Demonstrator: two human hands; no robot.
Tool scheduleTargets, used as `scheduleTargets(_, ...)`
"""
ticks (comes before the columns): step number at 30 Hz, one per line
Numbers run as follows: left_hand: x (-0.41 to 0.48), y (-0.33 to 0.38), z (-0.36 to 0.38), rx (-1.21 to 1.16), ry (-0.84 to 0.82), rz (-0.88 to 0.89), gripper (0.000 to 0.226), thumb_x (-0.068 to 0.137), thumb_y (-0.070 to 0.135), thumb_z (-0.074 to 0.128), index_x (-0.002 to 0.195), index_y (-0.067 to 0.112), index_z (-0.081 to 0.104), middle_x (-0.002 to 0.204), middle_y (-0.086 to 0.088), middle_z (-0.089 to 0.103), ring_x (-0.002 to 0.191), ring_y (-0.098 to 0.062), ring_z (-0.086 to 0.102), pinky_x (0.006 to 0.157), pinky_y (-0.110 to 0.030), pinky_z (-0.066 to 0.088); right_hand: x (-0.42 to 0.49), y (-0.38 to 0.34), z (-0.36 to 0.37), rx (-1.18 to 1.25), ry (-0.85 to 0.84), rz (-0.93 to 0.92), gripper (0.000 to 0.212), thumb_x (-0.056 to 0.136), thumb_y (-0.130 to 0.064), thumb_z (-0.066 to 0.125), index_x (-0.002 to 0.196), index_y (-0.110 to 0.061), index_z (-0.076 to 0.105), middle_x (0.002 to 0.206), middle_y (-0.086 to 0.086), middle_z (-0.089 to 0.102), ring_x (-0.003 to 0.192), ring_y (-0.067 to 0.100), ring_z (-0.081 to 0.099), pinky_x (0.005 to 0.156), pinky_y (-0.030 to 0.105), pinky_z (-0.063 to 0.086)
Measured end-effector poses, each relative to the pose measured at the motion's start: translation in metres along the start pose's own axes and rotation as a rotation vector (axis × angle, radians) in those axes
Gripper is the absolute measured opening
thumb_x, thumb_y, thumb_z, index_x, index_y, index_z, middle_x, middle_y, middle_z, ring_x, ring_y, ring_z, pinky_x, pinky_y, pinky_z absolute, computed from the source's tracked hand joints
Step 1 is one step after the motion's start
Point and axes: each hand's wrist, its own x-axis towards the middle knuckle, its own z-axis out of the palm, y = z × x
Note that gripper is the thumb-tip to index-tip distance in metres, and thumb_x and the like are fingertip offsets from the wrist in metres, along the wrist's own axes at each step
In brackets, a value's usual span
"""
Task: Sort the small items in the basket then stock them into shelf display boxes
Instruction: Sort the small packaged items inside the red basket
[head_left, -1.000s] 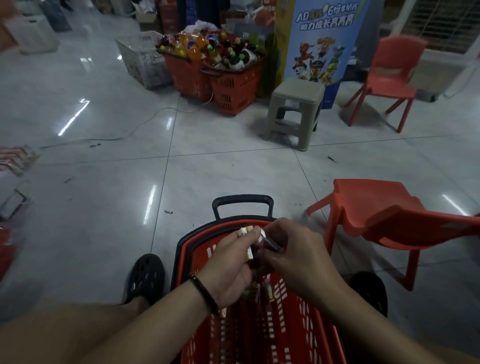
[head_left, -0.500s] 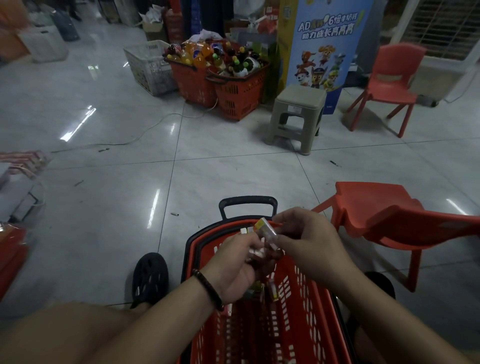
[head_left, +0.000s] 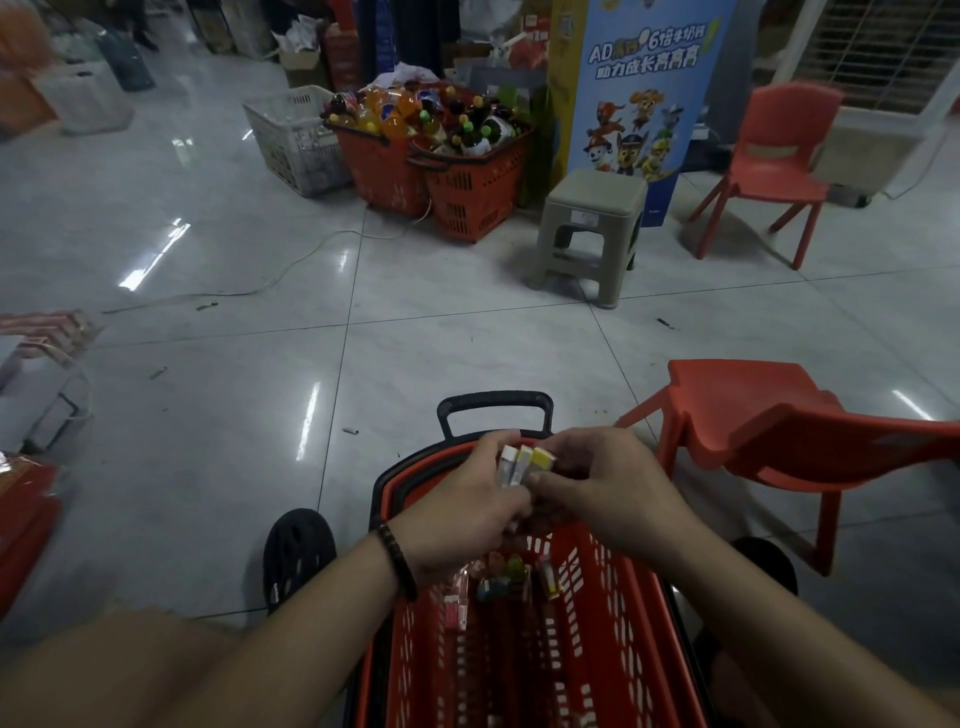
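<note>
Looking down across a pale tiled floor (head_left: 208, 260), the camera is taking in a dim shop interior. A red plastic chair (head_left: 769, 415) is standing near right, and a second red chair is standing far right. A grey stool (head_left: 592, 208) and two red baskets of bottles (head_left: 467, 176) are sitting far off, in the middle.

A red shopping basket (head_left: 623, 597) is standing near centre between the person's shoes, with its black handle (head_left: 493, 405) pointing away. Both hands are meeting over its far end. The left hand (head_left: 462, 514) is gripping a small bundle of slim boxes (head_left: 524, 462), its fingers curled round them, with the white and yellow box ends poking upward. The right hand (head_left: 613, 493) is pinching the yellow-ended box at the right of that bundle. More loose small items (head_left: 498, 582) are lying in the basket bottom, just below the hands.

The person appears to be gathering matching boxes, so the sorting is looking far from finished. No shelf display boxes are showing clearly. To do this step well, the left hand should be squeezing the bundle evenly while the right is sliding its box flush, ends level, working low over the basket so any slip is landing inside.
</note>
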Motion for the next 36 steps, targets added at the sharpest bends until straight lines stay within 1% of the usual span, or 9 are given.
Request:
scheduleTargets(4,-0.005,0.000,-0.004,0.262,0.010,-0.008,0.082,0.086,0.018,0.062,0.146,0.055,0.020,0.115,-0.012,0.068,0.091,-0.039,0.072,0.086,-0.062,0.058,0.003,0.001,-0.005,0.055,-0.067,0.021,0.034,0.096,-0.024,0.077,0.129,-0.020,0.071,0.107,0.005,0.079,0.086,0.017,0.080,0.077,0.037,0.067)
scheduleTargets(8,-0.010,0.008,-0.006,0.358,-0.111,-0.004,0.089,0.097,0.007,0.061,0.154,0.049,0.008,0.119,-0.006,0.067,0.086,-0.026,0.074,0.081,-0.043,0.062,0.001,-0.003,-0.012,0.028,-0.181,0.033,0.037,0.096,-0.017,0.076,0.132,-0.021,0.068,0.109,0.007,0.079,0.088,0.020,0.080,0.078,0.036,0.067)
scheduleTargets(10,-0.012,0.009,-0.011,0.347,-0.148,-0.003,0.091,0.095,0.005,0.062,0.155,0.051,0.010,0.120,-0.008,0.066,0.087,-0.029,0.074,0.081,-0.043,0.061,-0.001,-0.007,-0.018,0.062,-0.235,0.053,0.029,0.097,-0.013,0.074,0.125,-0.017,0.069,0.105,0.010,0.079,0.087,0.022,0.081,0.077,0.034,0.067)
scheduleTargets(14,-0.008,0.006,-0.012,-0.201,-0.129,-0.049,0.066,0.093,-0.006,0.055,0.149,0.025,0.041,0.126,-0.026,0.061,0.092,-0.031,0.063,0.069,-0.038,0.051,-0.001,-0.010,-0.033,0.112,-0.259,0.029,0.015,0.097,-0.009,0.073,0.112,-0.009,0.069,0.098,0.012,0.081,0.085,0.025,0.080,0.074,0.030,0.065)
scheduleTargets(17,-0.003,0.009,-0.010,-0.499,0.003,-0.080,0.038,0.099,-0.008,0.045,0.134,0.004,0.053,0.118,-0.026,0.063,0.079,-0.022,0.063,0.064,-0.031,0.046,0.000,-0.007,-0.036,0.115,-0.148,-0.048,0.017,0.096,-0.009,0.075,0.111,-0.009,0.067,0.096,0.011,0.081,0.085,0.025,0.080,0.075,0.034,0.065)
scheduleTargets(20,-0.001,0.008,-0.011,-0.613,0.035,-0.091,0.022,0.105,0.007,0.054,0.125,0.001,0.061,0.106,-0.018,0.066,0.074,-0.018,0.061,0.062,-0.027,0.048,0.000,-0.002,-0.032,0.145,-0.095,-0.071,0.019,0.097,-0.011,0.074,0.113,-0.010,0.064,0.096,0.010,0.081,0.086,0.025,0.080,0.078,0.038,0.066)
scheduleTargets(28,0.006,0.000,-0.008,-0.231,0.171,0.010,0.018,0.101,0.011,0.065,0.119,0.010,0.066,0.099,-0.011,0.069,0.084,-0.019,0.062,0.070,-0.032,0.052,-0.005,0.005,-0.020,0.254,-0.080,-0.007,0.021,0.099,-0.014,0.072,0.118,-0.011,0.063,0.096,0.012,0.080,0.084,0.024,0.079,0.074,0.031,0.063)
scheduleTargets(32,0.002,0.014,-0.013,0.115,0.138,0.108,0.016,0.101,0.021,0.067,0.117,0.021,0.066,0.090,-0.002,0.073,0.076,-0.013,0.069,0.070,-0.032,0.055,-0.009,0.015,-0.018,0.265,0.002,0.093,0.019,0.099,-0.022,0.071,0.115,-0.011,0.072,0.094,0.013,0.079,0.084,0.030,0.079,0.081,0.042,0.066)
scheduleTargets(36,0.005,0.024,-0.018,0.346,0.117,0.195,0.013,0.101,0.022,0.067,0.113,0.021,0.066,0.080,0.002,0.073,0.064,-0.008,0.066,0.064,-0.031,0.054,-0.016,0.026,-0.002,0.635,0.000,0.152,0.023,0.095,-0.009,0.074,0.117,-0.002,0.072,0.108,0.024,0.077,0.097,0.040,0.078,0.079,0.044,0.064)
